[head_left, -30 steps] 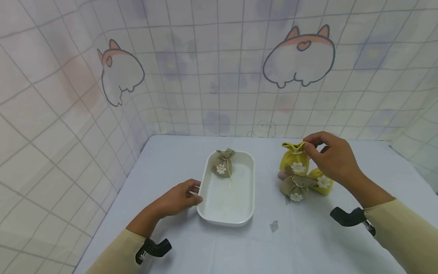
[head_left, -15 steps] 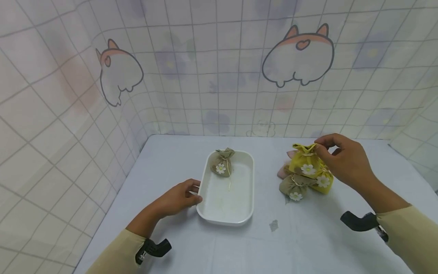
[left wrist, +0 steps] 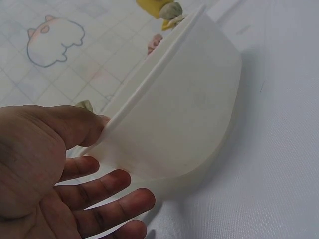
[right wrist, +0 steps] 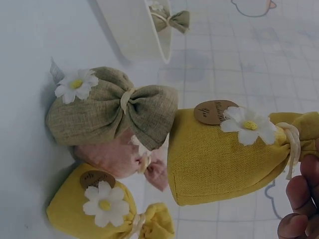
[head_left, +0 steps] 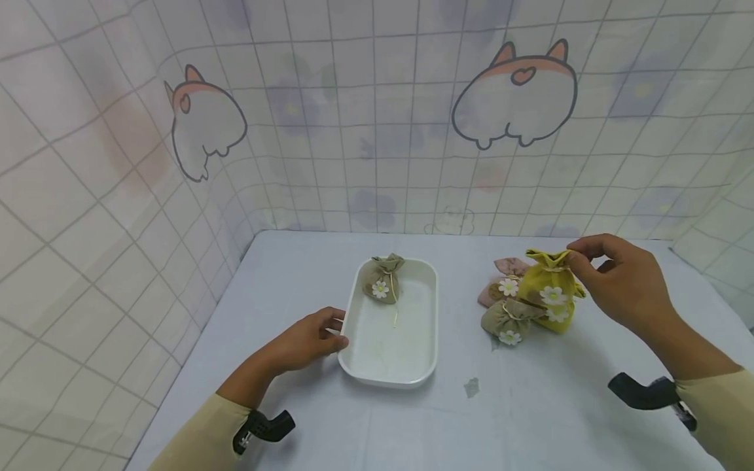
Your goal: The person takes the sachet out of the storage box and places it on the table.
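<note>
My right hand [head_left: 627,281] pinches the gathered top of a yellow drawstring pouch [right wrist: 219,159] with a white flower and brown tag. It hangs upright in front of a second yellow pouch [right wrist: 75,206], partly hiding it in the head view. Beside these lie an olive-grey pouch [head_left: 509,320] and a pink pouch [head_left: 491,291]. My left hand [head_left: 309,340] holds the left rim of a white tray [head_left: 389,356], thumb over the edge and the other fingers loosely along the outer wall. One olive-grey pouch [head_left: 383,281] is in the tray's far left corner.
The white-covered table [head_left: 306,275] meets a patterned curtain [head_left: 365,131] at its back and left sides. A small grey patch [head_left: 472,387] marks the cloth right of the tray. Black devices [head_left: 645,392] are strapped to both wrists.
My right hand has carried the yellow pouch to the right, from over the pink and olive-grey pouches to over the other yellow one. The left hand and tray have stayed put.
</note>
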Demonstrator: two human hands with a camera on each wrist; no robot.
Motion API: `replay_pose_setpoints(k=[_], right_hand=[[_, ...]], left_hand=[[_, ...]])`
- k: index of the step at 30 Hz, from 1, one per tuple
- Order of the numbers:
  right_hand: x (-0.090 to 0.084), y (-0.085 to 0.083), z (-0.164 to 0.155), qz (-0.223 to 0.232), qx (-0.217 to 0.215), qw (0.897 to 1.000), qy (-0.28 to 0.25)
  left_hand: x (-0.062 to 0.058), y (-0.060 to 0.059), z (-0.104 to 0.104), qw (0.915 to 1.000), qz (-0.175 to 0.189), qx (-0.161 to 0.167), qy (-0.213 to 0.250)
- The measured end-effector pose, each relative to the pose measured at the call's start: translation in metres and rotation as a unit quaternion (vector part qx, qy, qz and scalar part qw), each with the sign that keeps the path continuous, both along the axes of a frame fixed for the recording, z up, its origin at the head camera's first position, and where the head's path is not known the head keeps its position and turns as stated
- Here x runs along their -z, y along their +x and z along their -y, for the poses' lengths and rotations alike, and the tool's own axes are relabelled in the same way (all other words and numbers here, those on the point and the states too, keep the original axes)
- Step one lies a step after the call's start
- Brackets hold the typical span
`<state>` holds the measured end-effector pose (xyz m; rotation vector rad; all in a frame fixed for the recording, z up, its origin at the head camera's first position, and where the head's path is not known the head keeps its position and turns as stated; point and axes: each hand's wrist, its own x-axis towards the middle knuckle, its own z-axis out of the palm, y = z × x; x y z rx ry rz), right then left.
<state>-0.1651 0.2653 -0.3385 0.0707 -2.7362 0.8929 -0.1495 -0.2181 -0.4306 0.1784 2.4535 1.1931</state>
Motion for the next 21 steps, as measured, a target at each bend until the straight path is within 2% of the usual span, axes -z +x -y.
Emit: replay_pose_setpoints(k=[14,21], right_hand=[[0.005,0.007,-0.019,-0.001,0.036,0.999,0.013],[0.008,0.011,-0.026,-0.012,0.041,0.999,0.008]], left_hand=[[0.001,0.0,0.001,0.9999,-0.006,0.01,0.008],[-0.001,0.0,-0.001,1.0,-0.001,0.001,0.001]])
